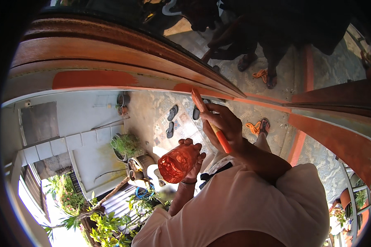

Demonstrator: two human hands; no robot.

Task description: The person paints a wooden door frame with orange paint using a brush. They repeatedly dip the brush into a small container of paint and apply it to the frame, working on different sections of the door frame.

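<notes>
My right hand (pixel 227 125) is closed around a paintbrush (pixel 215 133) with a pale wooden handle and a red end. Its paint-coated bristles point up and meet, or nearly meet, the lower edge of a window frame's ledge (pixel 152 82). Fresh red-orange paint covers part of that ledge, with a thick patch (pixel 92 79) at the left and a bare grey stretch between. Lower down, my left hand (pixel 197 161) grips a clear plastic cup (pixel 175 166) smeared inside with red paint. The cup is tilted, its mouth facing me.
Dark glass (pixel 235 37) above the brown wooden frame (pixel 90 51) reflects the surroundings. Black flip-flops (pixel 172 113) lie on patterned tiles below. An orange cloth (pixel 252 127) is beside my sandalled foot. Potted plants (pixel 127 145) stand at the left, a metal ladder (pixel 350 185) at the right.
</notes>
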